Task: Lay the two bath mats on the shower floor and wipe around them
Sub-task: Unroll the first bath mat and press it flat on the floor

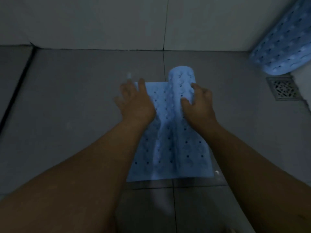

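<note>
My left hand (134, 101) and right hand (198, 103) are bare, with no rings or watch showing, and both forearms are uncovered, sleeveless down to the frame's edge.

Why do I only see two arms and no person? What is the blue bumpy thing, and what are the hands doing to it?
The camera sits on the person's head and looks down, so you see only their own arms, reaching away from you. There is just this one picture, taken from up there.

The grey surface is a tiled shower floor. The blue bumpy thing is a bath mat with little holes in it. Most of it lies flat, but part is curled into a roll running up its middle.

The left hand rests with straight fingers on the mat's left edge. The right hand curls its fingers round the roll.

A second mat, rolled up, leans in the far right corner. Just below it is a metal drain in the floor.
</note>
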